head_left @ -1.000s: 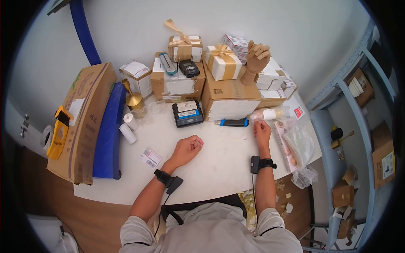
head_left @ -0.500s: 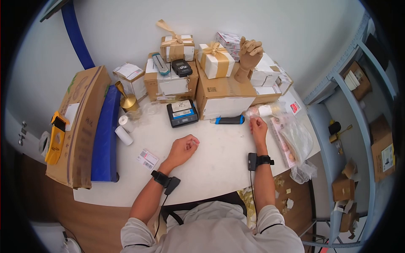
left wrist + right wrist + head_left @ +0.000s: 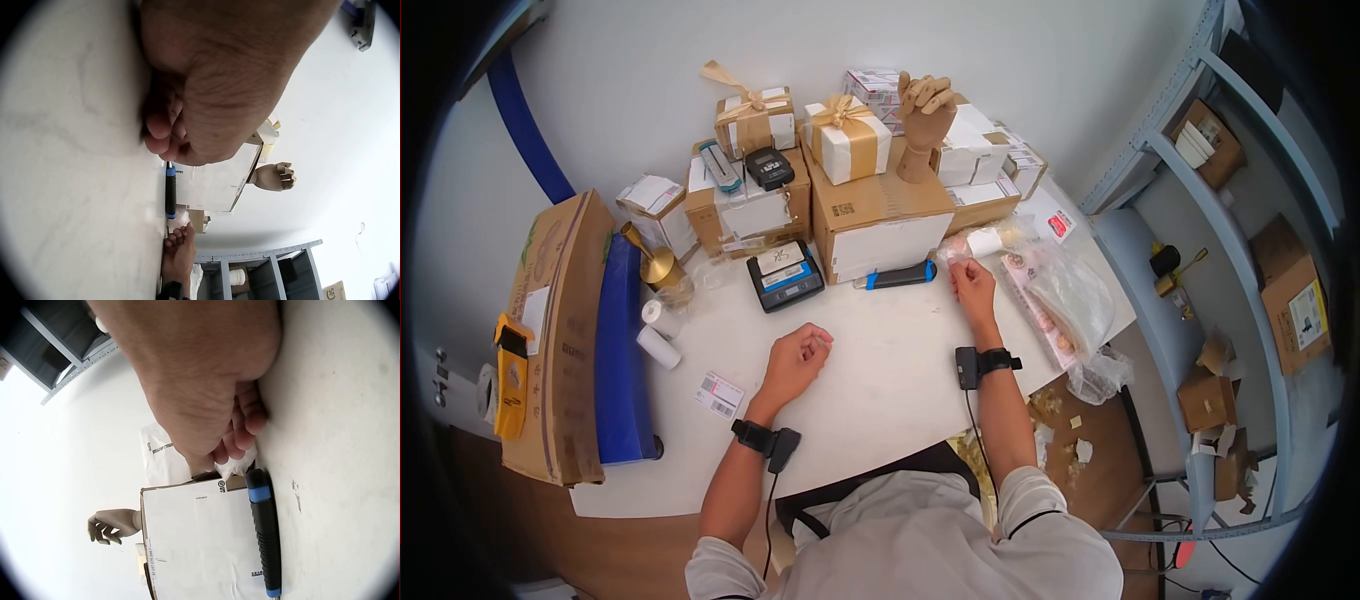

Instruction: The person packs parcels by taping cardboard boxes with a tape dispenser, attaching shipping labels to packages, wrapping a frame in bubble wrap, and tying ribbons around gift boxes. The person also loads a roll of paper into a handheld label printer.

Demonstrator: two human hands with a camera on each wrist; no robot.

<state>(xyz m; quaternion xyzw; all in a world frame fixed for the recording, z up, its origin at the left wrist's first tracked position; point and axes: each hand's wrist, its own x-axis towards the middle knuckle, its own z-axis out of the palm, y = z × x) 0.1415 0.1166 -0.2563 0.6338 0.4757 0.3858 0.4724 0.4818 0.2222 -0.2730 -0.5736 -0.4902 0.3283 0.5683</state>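
The left hand [image 3: 795,362] rests on the white table in front of a black-and-blue device [image 3: 786,276], its fingers loosely curled around nothing. Close to the right end of a black-and-blue utility knife [image 3: 897,275] lies the right hand [image 3: 973,290], also loosely curled and beside clear plastic wrap. In the left wrist view, the left hand [image 3: 212,81] has bent fingers near the tabletop. The right wrist view shows the right hand [image 3: 194,381] with its fingertips bent inward, the knife [image 3: 265,531] lying apart from them.
Cardboard boxes [image 3: 884,215], a ribboned white box [image 3: 847,150] and a wooden hand model [image 3: 924,125] stand at the back. To the left are paper rolls [image 3: 659,348], a label [image 3: 720,395] and a tall carton [image 3: 555,340]. Bubble wrap [image 3: 1070,290] lies right, near metal shelves [image 3: 1145,260].
The head view has turned to the right, so the table and its things appear further left. Both hands keep nearly the same places on the table and the same loose curl.
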